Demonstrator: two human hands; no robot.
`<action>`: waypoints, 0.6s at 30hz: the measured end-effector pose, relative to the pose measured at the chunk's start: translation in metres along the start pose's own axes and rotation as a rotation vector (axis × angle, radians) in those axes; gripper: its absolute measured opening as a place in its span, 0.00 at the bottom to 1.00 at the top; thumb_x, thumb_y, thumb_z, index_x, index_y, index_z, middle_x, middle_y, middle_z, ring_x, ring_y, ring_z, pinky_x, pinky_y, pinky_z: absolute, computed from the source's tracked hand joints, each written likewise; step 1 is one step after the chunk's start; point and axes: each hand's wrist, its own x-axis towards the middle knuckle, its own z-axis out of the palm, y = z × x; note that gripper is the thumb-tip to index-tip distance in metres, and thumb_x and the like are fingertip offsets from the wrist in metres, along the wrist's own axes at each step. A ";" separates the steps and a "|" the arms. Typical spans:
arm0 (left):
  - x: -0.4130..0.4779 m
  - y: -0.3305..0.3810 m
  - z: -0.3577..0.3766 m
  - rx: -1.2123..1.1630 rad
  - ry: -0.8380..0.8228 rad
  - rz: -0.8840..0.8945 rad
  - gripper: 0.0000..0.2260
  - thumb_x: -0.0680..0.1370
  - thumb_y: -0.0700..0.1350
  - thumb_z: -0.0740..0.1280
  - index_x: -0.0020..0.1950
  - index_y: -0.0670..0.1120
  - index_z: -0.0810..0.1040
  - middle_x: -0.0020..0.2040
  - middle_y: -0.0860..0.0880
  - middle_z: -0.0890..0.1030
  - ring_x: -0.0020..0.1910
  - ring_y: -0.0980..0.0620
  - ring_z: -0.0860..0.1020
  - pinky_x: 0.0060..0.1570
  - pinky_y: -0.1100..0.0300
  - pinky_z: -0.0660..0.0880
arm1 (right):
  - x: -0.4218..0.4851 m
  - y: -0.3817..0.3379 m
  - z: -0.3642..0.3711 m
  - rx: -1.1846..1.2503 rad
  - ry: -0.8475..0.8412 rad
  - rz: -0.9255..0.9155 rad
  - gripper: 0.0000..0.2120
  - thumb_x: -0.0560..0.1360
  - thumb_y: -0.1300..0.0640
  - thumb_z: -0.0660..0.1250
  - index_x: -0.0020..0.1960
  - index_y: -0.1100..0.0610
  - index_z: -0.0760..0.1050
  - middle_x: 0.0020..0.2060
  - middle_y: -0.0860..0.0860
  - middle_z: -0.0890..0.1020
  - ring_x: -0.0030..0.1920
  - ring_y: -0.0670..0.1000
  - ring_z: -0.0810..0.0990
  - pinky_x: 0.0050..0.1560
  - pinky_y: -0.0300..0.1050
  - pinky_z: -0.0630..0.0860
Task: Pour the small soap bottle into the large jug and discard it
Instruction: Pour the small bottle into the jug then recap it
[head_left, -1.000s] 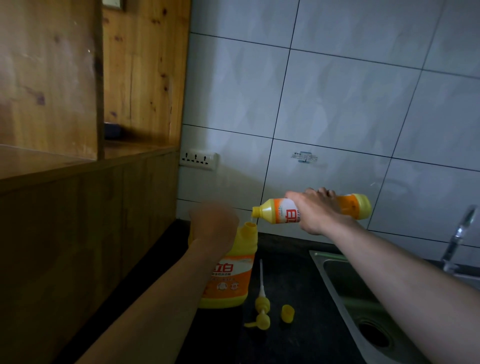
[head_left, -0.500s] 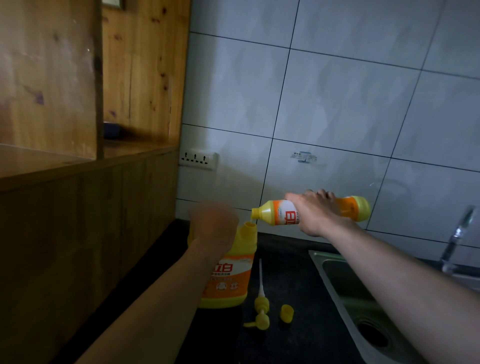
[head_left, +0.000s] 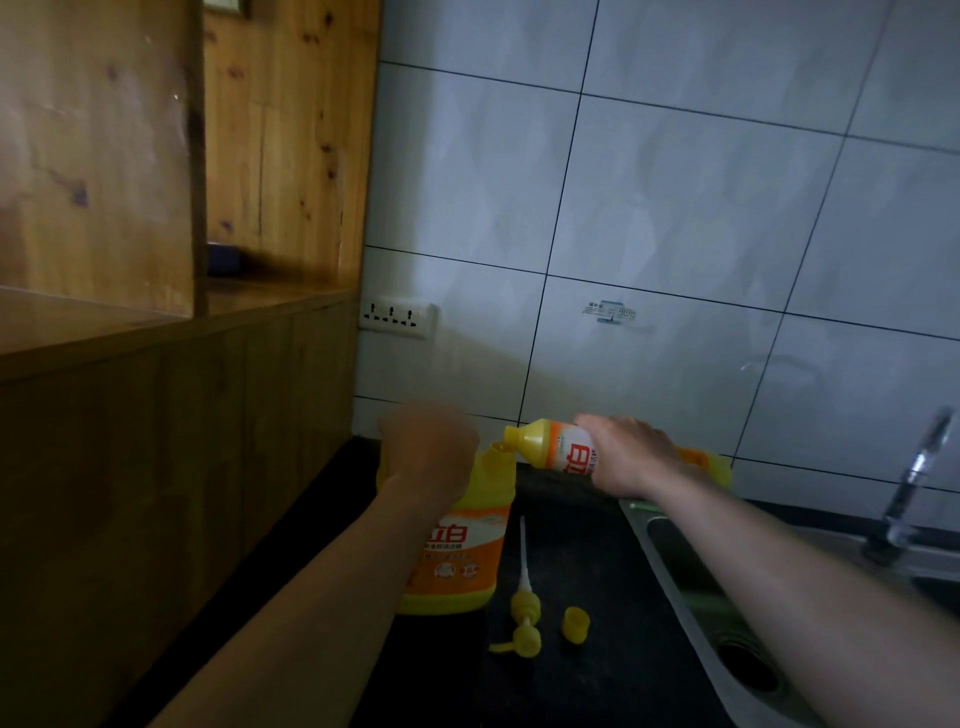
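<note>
The large yellow-and-orange soap jug (head_left: 462, 551) stands upright on the black counter. My left hand (head_left: 428, 441) is wrapped around its top by the handle. My right hand (head_left: 626, 454) grips the small yellow-and-orange soap bottle (head_left: 558, 449), which lies nearly horizontal. The bottle's open mouth sits right at the jug's open neck (head_left: 501, 452). Its base pokes out behind my right wrist. Any liquid flow is too dim to make out.
A yellow pump head with its long tube (head_left: 524, 608) and a small yellow cap (head_left: 575, 622) lie on the black counter (head_left: 597, 675). A steel sink (head_left: 691, 577) with tap (head_left: 914, 483) is at the right. A wooden cabinet (head_left: 156, 415) stands left; a wall socket (head_left: 397, 318) is behind.
The small bottle has dropped slightly and tilted closer to the jug's neck. My left hand stays on the jug.
</note>
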 end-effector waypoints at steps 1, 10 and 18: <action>0.000 0.000 0.000 0.003 -0.001 0.003 0.13 0.81 0.47 0.53 0.56 0.43 0.72 0.57 0.42 0.77 0.58 0.42 0.72 0.58 0.45 0.67 | 0.000 0.000 0.001 0.016 -0.009 0.002 0.18 0.69 0.59 0.71 0.56 0.47 0.71 0.50 0.51 0.80 0.50 0.56 0.78 0.49 0.48 0.75; 0.001 0.000 0.001 0.014 -0.011 0.003 0.13 0.81 0.47 0.53 0.56 0.43 0.72 0.57 0.42 0.77 0.59 0.41 0.72 0.58 0.45 0.67 | 0.000 0.003 0.010 0.121 -0.101 0.048 0.23 0.66 0.59 0.74 0.57 0.45 0.70 0.50 0.50 0.79 0.50 0.55 0.79 0.52 0.53 0.78; 0.000 0.000 -0.002 0.007 -0.010 -0.001 0.14 0.81 0.48 0.52 0.56 0.43 0.73 0.57 0.42 0.77 0.59 0.41 0.72 0.59 0.45 0.67 | 0.000 0.006 0.014 0.161 -0.136 0.054 0.28 0.66 0.60 0.75 0.61 0.46 0.69 0.51 0.49 0.78 0.49 0.53 0.77 0.45 0.46 0.73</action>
